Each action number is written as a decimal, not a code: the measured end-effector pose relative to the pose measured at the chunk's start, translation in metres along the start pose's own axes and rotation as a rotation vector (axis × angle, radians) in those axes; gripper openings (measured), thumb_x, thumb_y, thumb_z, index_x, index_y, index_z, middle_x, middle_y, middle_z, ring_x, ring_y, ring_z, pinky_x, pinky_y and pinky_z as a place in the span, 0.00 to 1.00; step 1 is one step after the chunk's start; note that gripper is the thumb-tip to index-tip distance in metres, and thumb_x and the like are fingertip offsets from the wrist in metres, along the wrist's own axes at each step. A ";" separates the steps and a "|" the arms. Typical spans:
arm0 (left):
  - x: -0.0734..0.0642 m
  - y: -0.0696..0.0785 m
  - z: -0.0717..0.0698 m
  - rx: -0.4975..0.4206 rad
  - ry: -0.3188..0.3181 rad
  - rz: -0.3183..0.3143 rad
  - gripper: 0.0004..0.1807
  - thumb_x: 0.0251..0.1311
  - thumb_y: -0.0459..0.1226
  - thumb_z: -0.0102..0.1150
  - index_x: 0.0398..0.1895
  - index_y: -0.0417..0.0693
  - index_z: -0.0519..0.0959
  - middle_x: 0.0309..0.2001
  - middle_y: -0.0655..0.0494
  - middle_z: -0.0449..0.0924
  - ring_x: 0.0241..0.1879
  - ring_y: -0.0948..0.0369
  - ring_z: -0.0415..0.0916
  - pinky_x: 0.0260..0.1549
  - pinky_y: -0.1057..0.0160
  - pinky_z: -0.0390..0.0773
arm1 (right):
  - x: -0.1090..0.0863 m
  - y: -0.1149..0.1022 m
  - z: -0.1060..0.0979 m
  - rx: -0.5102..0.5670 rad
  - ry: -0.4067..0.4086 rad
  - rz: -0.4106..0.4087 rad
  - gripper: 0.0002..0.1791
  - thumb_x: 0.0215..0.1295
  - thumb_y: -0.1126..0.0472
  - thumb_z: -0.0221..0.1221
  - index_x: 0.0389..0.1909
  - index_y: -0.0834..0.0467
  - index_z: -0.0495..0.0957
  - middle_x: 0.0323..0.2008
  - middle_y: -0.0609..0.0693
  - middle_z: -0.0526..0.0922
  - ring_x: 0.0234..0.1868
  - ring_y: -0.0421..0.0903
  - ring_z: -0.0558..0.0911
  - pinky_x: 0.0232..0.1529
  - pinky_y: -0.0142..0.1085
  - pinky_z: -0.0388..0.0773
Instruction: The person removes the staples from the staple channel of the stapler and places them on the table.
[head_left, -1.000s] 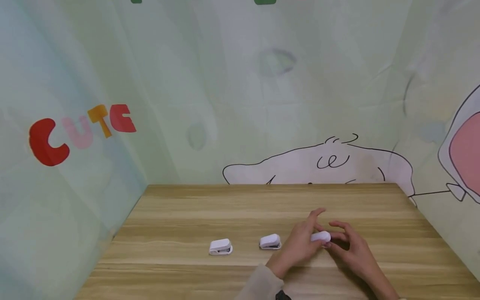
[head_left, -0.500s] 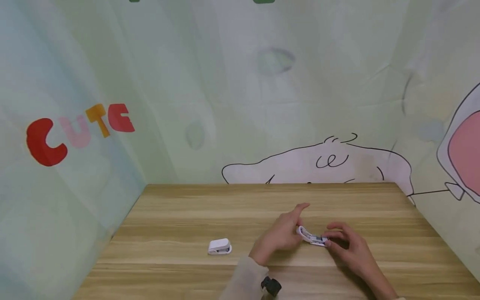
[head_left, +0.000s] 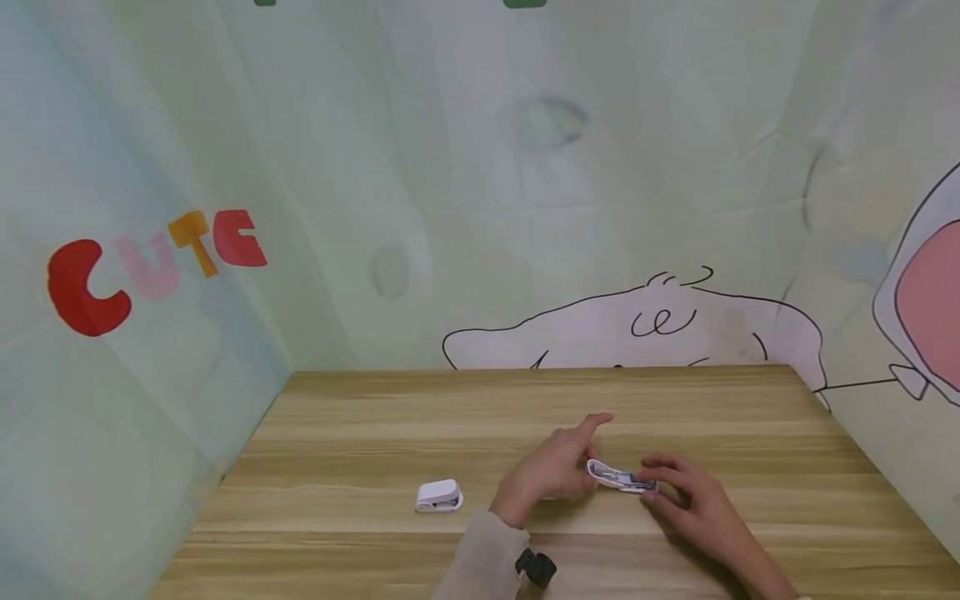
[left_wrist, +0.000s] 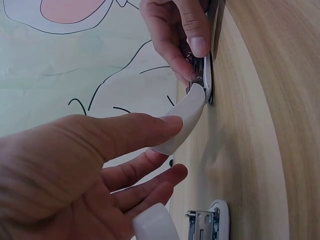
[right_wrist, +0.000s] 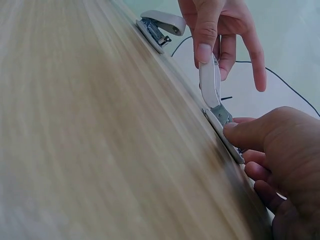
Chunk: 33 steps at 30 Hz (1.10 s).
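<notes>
Between both hands a small white stapler is unfolded wide, its cover (head_left: 602, 473) swung back from the metal staple channel (right_wrist: 220, 114). My left hand (head_left: 551, 468) pinches the white cover between thumb and fingers, index finger pointing away in the head view. At the other end, my right hand (head_left: 693, 506) grips the stapler's base (left_wrist: 208, 75) with thumb and fingertips, low over the table. A second white stapler (left_wrist: 155, 222) stands partly open close by the left hand; the left hand hides it in the head view.
Another white stapler (head_left: 439, 495) rests on the wooden table (head_left: 360, 450) left of the left hand. A printed curtain (head_left: 480, 208) hangs behind the table and along its sides. A dark strap with a device (head_left: 536, 567) is on the left wrist.
The stapler in the hands has been unfolded, its cover swung to the left. My left hand has moved left with it, now covering the middle stapler. The right fingers have shifted slightly left.
</notes>
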<state>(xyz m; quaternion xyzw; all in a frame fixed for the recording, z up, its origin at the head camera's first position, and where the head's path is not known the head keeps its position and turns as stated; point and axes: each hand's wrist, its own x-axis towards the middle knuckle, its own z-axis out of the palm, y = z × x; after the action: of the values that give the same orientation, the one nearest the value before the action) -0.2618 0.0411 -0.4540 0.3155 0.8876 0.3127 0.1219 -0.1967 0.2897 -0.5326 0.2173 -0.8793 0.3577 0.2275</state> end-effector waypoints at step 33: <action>-0.001 0.005 -0.002 0.014 -0.030 0.010 0.50 0.61 0.27 0.73 0.84 0.61 0.60 0.54 0.51 0.85 0.44 0.65 0.74 0.50 0.67 0.77 | 0.000 -0.004 0.001 0.013 0.157 0.054 0.19 0.55 0.75 0.76 0.41 0.48 0.90 0.40 0.45 0.94 0.45 0.28 0.86 0.50 0.16 0.76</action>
<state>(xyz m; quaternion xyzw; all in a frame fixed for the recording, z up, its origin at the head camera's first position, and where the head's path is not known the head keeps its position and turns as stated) -0.2594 0.0424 -0.4499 0.3253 0.8862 0.3025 0.1313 -0.1949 0.2865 -0.5307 0.1663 -0.8619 0.3854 0.2844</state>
